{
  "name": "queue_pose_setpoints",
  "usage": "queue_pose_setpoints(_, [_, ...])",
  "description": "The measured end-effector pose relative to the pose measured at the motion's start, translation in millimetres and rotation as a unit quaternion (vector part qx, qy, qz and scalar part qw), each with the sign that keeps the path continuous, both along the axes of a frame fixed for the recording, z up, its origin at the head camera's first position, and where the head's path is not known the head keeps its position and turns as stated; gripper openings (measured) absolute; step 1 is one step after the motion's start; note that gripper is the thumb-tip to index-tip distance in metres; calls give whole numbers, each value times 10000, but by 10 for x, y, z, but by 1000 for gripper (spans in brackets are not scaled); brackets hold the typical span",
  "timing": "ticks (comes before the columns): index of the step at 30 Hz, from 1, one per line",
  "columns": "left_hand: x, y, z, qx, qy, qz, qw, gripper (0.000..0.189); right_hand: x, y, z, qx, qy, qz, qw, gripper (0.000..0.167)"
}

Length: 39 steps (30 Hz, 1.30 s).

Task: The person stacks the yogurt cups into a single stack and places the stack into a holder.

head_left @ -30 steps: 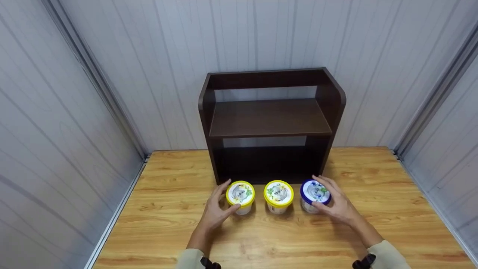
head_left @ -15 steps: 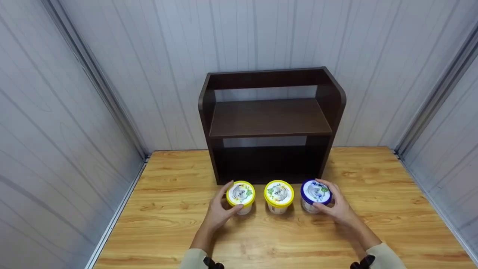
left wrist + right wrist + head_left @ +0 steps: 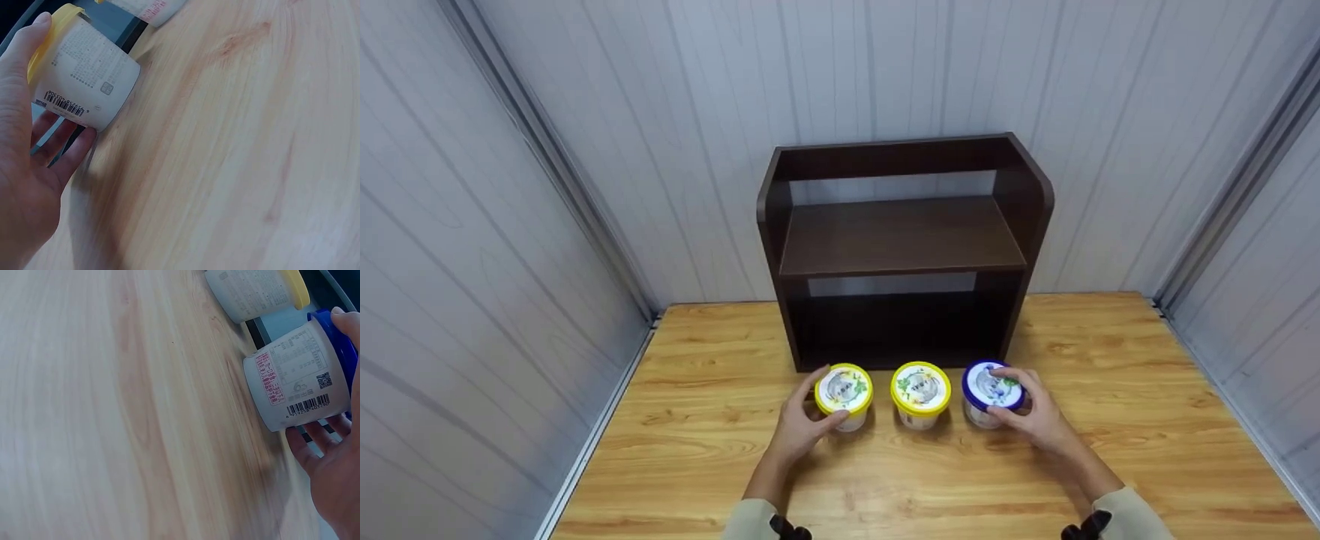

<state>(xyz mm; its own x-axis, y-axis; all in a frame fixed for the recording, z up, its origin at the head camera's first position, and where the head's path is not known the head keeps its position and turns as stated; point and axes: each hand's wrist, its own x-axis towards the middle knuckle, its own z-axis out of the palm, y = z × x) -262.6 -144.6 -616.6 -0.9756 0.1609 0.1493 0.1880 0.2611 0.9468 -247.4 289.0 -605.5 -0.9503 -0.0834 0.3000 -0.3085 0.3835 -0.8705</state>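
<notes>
Three white paper tubs stand upright in a row on the wooden table. My left hand (image 3: 797, 429) holds the left tub (image 3: 844, 388), which has a yellow lid, with the thumb at the near rim and fingers round the far left side. In the left wrist view the thumb lies on the lid edge of this tub (image 3: 90, 73), and fingertips touch its side. The middle tub (image 3: 921, 390), also yellow-lidded, is untouched. My right hand (image 3: 1042, 421) holds the blue-lidded tub (image 3: 988, 386); its thumb presses the lid rim in the right wrist view, with fingers against the tub (image 3: 301, 379).
Right behind the tubs stands a dark brown two-tier shelf (image 3: 904, 236) with raised sides and a back rail. The wooden table (image 3: 930, 487) reaches out in front and to both sides. Pale panel walls (image 3: 720, 150) enclose the back and sides.
Both hands have closed in on their tubs. My right fingers have drawn in from beyond the blue lid to over its edge. The tubs stay nearly in place.
</notes>
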Motion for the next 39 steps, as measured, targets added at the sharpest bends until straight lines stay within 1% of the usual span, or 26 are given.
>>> queue_pose_setpoints(4, [4, 5, -20, -27, -9, 16, 10000, 86, 1, 4, -4, -2, -19, -33, 10000, 57])
queue_pose_setpoints(8, [2, 10, -19, -47, 23, 29, 10000, 86, 8, 2, -7, 8, 56, -80, 10000, 57])
queue_pose_setpoints(13, [3, 13, -21, 33, -19, 28, 10000, 86, 1, -4, -20, -200, 239, -40, 9995, 56])
queue_pose_setpoints(18, [2, 4, -35, 69, -33, 5, 10000, 84, -8, -8, 9, -353, 214, -13, 9991, 54])
queue_pose_setpoints(23, [-19, 2, -33, -28, 28, -58, 10000, 83, -29, 10, 85, -221, 226, -28, 9995, 53])
queue_pose_setpoints(27, [-31, 0, -30, -78, 12, -91, 9999, 82, -36, 23, 159, -114, 235, 0, 9997, 53])
queue_pose_setpoints(33, [-38, -2, -35, -123, 61, -83, 9999, 83, -51, 47, 301, -74, 44, 25, 10000, 53])
queue_pose_setpoints(39, [-32, -10, -36, -73, 86, -79, 9999, 81, -93, 43, 430, -97, 85, -28, 9999, 53])
